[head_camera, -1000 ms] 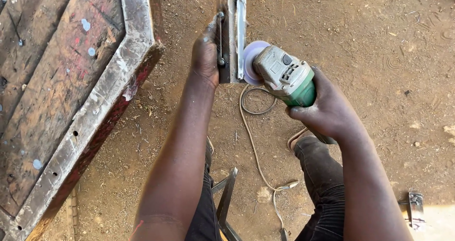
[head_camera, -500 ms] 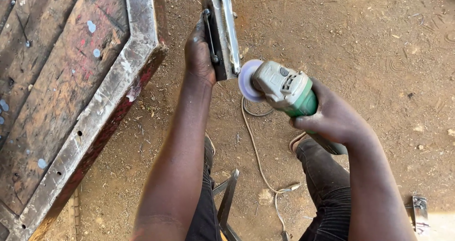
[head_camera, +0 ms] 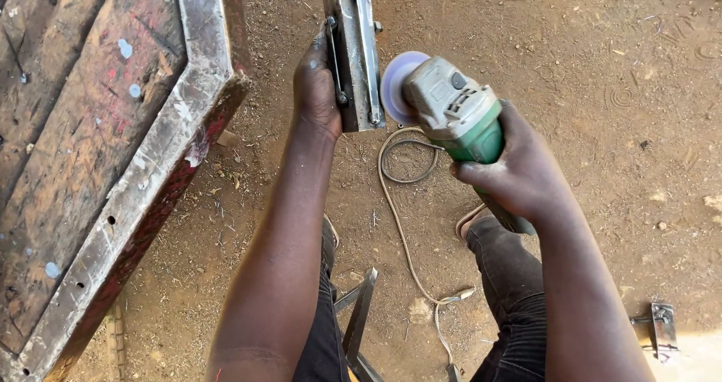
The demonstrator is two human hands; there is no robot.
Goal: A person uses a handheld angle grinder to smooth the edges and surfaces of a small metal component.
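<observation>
A: Head view. Our left hand [head_camera: 317, 89] is clamped round a short steel channel piece [head_camera: 353, 51], held off the dirt ground [head_camera: 602, 89], long side running away from us.

B: Confirmed. We see two thin rods along its face. Right hand?

A: Our right hand [head_camera: 519, 168] is wrapped tight on the green body of the angle grinder [head_camera: 459, 115]. Its disc [head_camera: 396, 85] sits just beside the right edge of the channel piece; we cannot tell if it touches.

B: Cord?

A: The cable [head_camera: 402, 201] loops on the ground between our legs.

B: Surroundings?

A: A rusty metal worktop with a steel frame [head_camera: 143, 194] is on the left, well apart from the grinder. A small metal bracket [head_camera: 662, 329] lies at lower right.
</observation>
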